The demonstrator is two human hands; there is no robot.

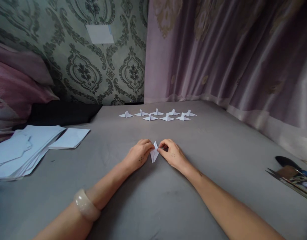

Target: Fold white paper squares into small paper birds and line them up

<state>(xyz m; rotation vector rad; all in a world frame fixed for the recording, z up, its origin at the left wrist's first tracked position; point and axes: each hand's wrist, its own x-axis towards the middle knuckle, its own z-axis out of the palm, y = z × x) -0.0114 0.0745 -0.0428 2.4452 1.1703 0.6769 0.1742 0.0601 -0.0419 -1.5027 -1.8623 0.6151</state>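
A small sheet of white paper (154, 154), folded into a narrow diamond with a slit at its near end, is between my two hands over the grey surface. My left hand (140, 153) pinches its left edge, fingers curled together. On the opposite side, my right hand (172, 154) has thumb and forefinger closed at the paper's right edge. Its other fingers are bent, and the exact contact at the fingertips is small. Beyond the hands, several folded white paper birds (167, 117) with spread wings stand in two rows.
At left lie a stack of white paper sheets (21, 150) and a smaller pile of cut paper (70, 138). Behind them is a black cloth (63, 112). Scissors (288, 182) and other small items sit at the right edge. A purple curtain (193, 60) borders the back and right.
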